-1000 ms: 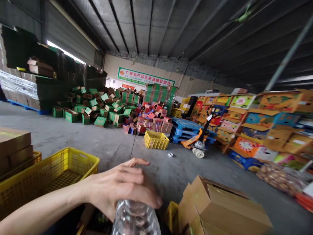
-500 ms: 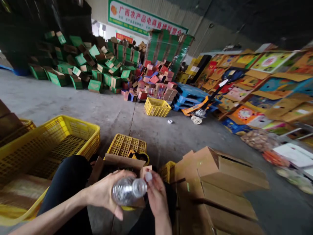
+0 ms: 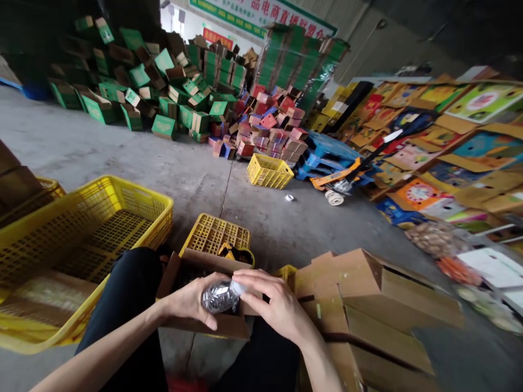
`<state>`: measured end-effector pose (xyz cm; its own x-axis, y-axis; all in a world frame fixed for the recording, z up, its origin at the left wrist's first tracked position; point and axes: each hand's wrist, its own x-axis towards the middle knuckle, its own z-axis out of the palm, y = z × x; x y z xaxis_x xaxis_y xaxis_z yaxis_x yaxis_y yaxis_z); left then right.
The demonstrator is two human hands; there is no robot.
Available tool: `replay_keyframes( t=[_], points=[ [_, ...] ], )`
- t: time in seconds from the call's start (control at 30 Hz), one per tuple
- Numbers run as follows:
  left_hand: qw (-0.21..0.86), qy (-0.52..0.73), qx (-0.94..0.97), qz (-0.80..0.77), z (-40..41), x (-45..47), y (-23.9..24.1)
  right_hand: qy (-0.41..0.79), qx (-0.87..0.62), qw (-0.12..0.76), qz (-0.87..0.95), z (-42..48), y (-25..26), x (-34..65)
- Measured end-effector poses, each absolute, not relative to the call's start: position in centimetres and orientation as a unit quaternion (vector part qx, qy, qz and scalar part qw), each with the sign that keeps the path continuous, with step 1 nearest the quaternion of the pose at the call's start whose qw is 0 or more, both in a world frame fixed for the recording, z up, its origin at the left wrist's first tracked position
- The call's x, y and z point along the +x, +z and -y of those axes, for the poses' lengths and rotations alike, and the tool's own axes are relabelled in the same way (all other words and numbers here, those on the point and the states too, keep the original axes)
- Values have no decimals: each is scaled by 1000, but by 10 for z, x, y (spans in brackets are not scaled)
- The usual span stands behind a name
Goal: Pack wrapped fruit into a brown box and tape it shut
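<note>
A clear plastic bottle (image 3: 219, 297) lies tilted in my left hand (image 3: 192, 301), its neck pointing right. My left fingers and thumb wrap round its body. On the bottle's mouth sits a white cap (image 3: 237, 287), gripped by the fingers of my right hand (image 3: 273, 301). Just beneath both hands, between my knees, stands an open cardboard box (image 3: 223, 325) with dark contents that I cannot make out.
A large yellow crate (image 3: 165, 218) stands at my left. Beyond the box is an upturned yellow crate (image 3: 216, 231) with a tape dispenser (image 3: 232, 252) on it. Folded cardboard boxes (image 3: 363, 283) are stacked at my right. Farther off stands a pallet jack (image 3: 339, 177).
The cap, held apart from the open bottle neck before, is now on it under my right fingers. The bottle has tipped further over, and the view has tilted down somewhat.
</note>
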<state>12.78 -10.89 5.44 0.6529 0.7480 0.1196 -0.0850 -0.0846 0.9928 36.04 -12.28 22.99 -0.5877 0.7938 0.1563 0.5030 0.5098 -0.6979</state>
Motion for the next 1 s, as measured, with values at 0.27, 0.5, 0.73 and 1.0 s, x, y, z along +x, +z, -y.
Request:
replay_keyframes(
  t=[0.27, 0.5, 0.73, 1.0],
  points=[
    [512, 340, 706, -353, 120, 127, 56, 135, -546, 97, 821, 138, 239, 332],
    [330, 344, 770, -425, 124, 136, 46, 130, -565, 156, 799, 143, 215, 333],
    [178, 347, 768, -507, 123, 150, 35, 135, -649, 261, 702, 138, 177, 333],
    [218, 363, 851, -312, 128, 155, 38, 110, -634, 227, 731, 206, 218, 358]
  ],
)
